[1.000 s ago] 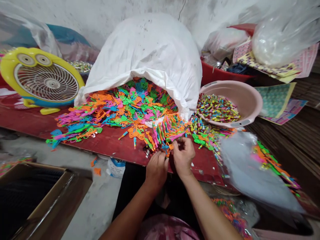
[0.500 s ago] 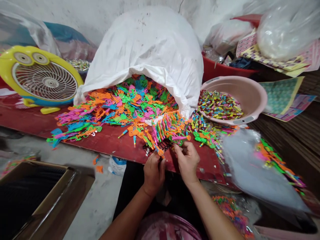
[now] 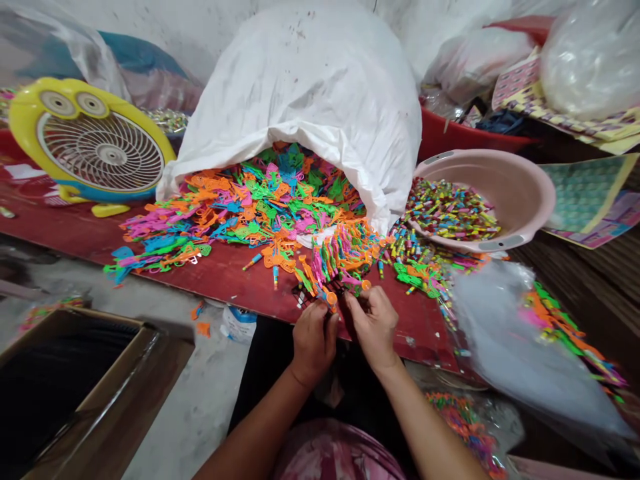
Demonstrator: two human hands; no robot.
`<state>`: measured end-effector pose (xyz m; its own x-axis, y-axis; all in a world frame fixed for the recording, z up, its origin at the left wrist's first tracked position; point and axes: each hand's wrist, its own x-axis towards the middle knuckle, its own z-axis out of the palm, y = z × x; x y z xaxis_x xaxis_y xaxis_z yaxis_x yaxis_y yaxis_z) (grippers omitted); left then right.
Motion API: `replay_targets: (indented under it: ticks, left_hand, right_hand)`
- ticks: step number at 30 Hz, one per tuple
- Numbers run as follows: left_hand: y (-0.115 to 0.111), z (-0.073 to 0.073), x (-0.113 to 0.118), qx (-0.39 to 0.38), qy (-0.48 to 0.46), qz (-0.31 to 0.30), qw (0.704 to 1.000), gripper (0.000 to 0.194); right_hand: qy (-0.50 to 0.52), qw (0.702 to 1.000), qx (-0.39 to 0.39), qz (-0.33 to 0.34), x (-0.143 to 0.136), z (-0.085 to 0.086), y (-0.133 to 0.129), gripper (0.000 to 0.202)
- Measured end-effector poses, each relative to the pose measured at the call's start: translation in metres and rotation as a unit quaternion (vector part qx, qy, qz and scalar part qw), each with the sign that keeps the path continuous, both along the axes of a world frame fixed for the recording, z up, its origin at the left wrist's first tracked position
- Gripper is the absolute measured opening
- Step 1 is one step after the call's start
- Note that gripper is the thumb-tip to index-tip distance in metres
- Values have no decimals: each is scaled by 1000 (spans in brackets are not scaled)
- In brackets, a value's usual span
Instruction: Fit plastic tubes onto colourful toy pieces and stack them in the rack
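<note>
**Toy pieces pinched at the board's near edge**

Small plastic toy pieces, orange and pink, sit between both hands just over the near edge of the red board. The left hand curls narrowly, its fingertips pinching an orange piece. The right hand is likewise closed in a pinch on a piece beside it; the two hands nearly touch. Just beyond them a black grid tray lies under a bunch of coloured pieces. Further back, a white sack spills a bright heap across the board. A pink basin of small sticks stands toward the right edge, a yellow fan toward the left.
</note>
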<state>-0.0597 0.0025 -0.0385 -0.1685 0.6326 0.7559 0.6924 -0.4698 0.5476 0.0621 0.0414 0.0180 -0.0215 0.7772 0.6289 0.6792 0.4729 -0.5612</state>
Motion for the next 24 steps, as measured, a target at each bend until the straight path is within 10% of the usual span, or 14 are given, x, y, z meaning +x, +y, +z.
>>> replay_targets:
  ticks: [24]
  left_hand:
    - [2, 4, -3, 16, 36, 15, 999, 26]
  right_hand:
    - [-58, 998, 10, 11, -10, 4, 13, 18]
